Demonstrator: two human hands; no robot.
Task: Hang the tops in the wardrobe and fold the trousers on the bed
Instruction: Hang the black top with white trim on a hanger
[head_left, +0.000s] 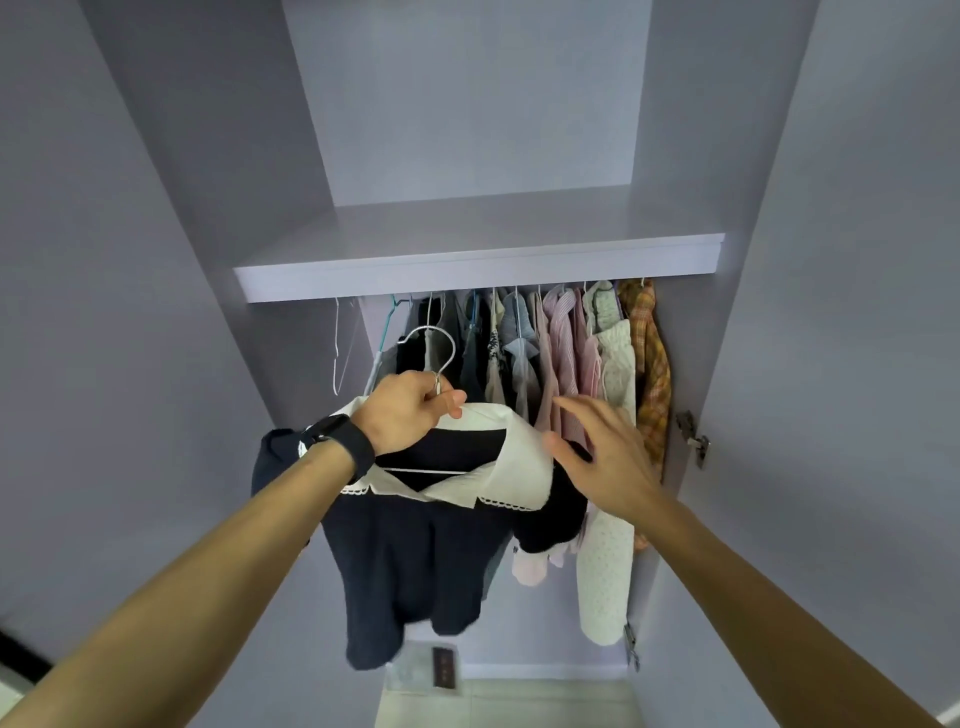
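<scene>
A thin, shiny metal wire hanger (434, 348) carries a matt navy cloth top (415, 561) with a smooth white lace-edged collar (524, 457), before a smooth, faintly glossy lilac laminate shelf (467, 260) and bright metal hinges (693, 439).

Bare forearms (218, 561), a black smartwatch (343, 441) on a wide black strap just behind the left grip (410, 410)

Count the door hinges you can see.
2. One hinge beside the plaid shirt; a second hinge lower, by the long white garment's hem. Others may be hidden.
</scene>
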